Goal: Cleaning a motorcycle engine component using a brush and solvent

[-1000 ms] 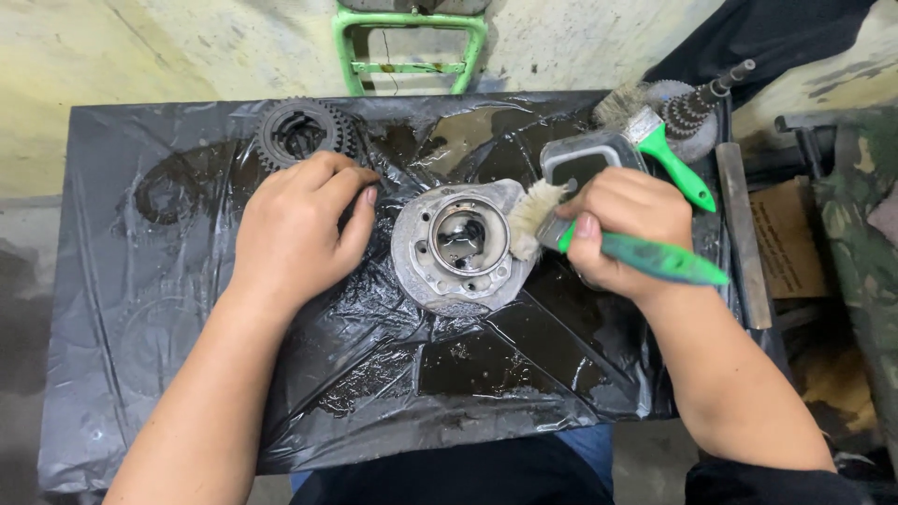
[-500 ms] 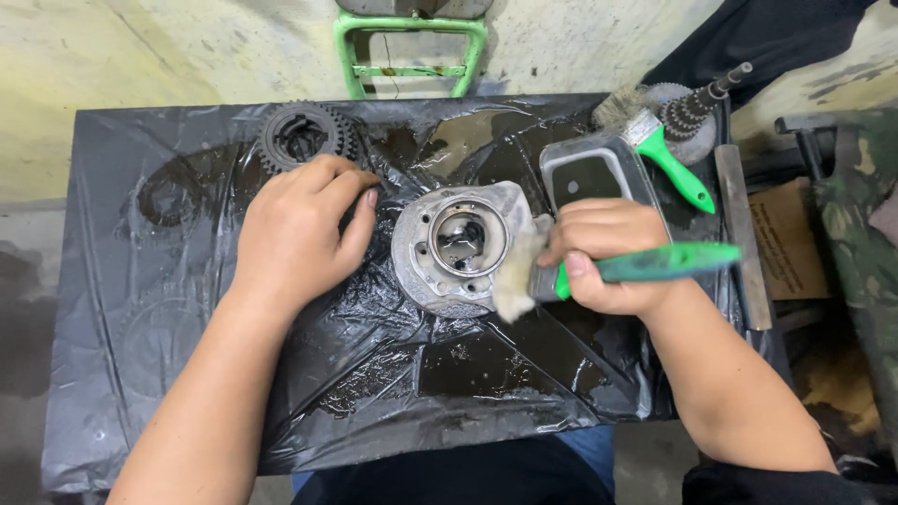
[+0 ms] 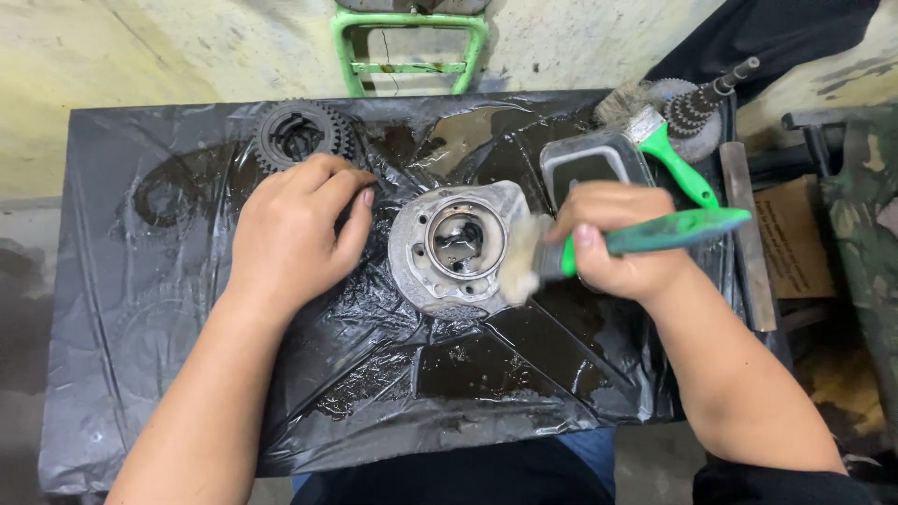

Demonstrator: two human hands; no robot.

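I had my right hand [image 3: 625,241] closed in a fist round the green handle of the brush [image 3: 645,236], fingers wrapped tight on it, thumb pressed along the near side, the pale bristles laid against the right edge of the round metal housing [image 3: 456,245]. That housing lay flat near the middle of the table, on the wet black plastic sheet [image 3: 168,374], open bore facing up. My left hand [image 3: 292,232] rested palm down on the sheet just left of the housing, fingers together and curled slightly, gripping nothing; the fingertips sat near its rim, whether touching it I could not tell. To do this brushing well, I judged the strokes should stay short and run along the rim and into the recesses, bristle tips doing the work, and the left hand should steady the part so it did not skate on the slick sheet. The brush would likely want re-wetting from the small dark tray [image 3: 591,161] behind my right hand. Count on the table: one housing; two green-handled brushes, the one in hand and a spare brush [image 3: 675,157] lying at the far right; one tray; one dark toothed gear [image 3: 301,133] at the far left of centre; one geared shaft [image 3: 703,101] in the far right corner; one flat metal bar [image 3: 748,236] along the right edge. A green metal frame [image 3: 410,37] stood beyond the table.
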